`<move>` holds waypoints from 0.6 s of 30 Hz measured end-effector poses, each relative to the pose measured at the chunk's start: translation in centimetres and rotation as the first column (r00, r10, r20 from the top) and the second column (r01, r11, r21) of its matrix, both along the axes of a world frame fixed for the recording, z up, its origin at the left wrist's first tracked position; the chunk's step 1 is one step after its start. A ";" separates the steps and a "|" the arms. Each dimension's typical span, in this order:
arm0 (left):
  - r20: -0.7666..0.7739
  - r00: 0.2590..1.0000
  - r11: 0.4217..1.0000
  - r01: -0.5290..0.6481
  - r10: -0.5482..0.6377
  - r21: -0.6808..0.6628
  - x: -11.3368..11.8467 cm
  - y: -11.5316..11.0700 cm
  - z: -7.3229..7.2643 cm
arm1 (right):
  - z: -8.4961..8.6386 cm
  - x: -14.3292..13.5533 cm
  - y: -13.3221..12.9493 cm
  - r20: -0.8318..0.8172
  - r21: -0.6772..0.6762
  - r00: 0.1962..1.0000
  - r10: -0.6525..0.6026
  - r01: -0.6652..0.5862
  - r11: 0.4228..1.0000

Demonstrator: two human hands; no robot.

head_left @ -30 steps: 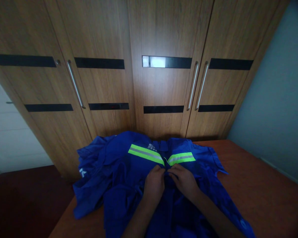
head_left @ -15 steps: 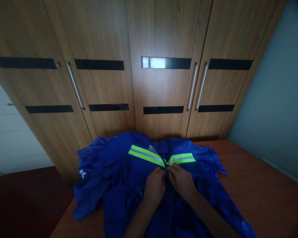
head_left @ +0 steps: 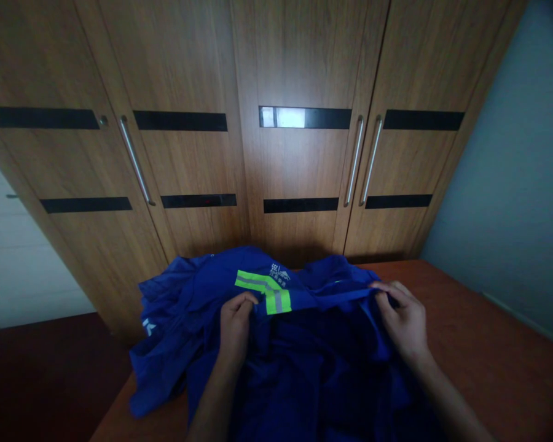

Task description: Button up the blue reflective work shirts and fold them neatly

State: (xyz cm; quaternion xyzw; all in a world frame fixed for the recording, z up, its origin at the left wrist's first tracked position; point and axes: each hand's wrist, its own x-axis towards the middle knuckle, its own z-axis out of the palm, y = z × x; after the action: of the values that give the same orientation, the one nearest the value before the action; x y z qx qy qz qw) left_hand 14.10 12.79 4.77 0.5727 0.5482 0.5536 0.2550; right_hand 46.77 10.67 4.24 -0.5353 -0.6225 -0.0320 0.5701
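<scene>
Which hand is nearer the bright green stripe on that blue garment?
The left hand, pinching the blue garment right beside the green stripe; the right hand grips the garment well away from it.

There are two hands [head_left: 235,328], one blue jacket [head_left: 295,362], three metal handles [head_left: 137,161], eight black strips [head_left: 181,121] and one round lock [head_left: 103,121].

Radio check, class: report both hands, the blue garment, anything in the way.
Left hand pinching blue garment beside lime strip. Right hand pinching another edge. Garment held open over reddish surface. No obstruction visible.
</scene>
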 end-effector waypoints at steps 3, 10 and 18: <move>-0.473 0.857 0.964 0.089 -0.202 -0.251 -0.6 0.0 0.1 | -0.8 0.9 -1.8 0.141 -0.057 0.988 0.062 -0.054 0.997; -0.717 0.626 0.901 -0.052 -0.307 -0.431 0.3 -0.5 -0.8 | -3.6 0.0 -3.8 0.512 -0.615 0.799 0.315 0.085 0.784; -0.715 0.698 0.986 0.100 0.029 0.137 5.1 -2.8 1.0 | 0.4 -4.5 -3.1 0.521 -0.474 0.775 0.358 -0.085 0.876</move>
State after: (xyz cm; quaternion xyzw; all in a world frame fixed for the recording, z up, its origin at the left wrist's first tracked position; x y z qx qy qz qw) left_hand 19.18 9.94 5.73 0.7721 0.5452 0.3263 -0.0154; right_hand 42.28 7.53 4.61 -0.5293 -0.8207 0.0073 0.2150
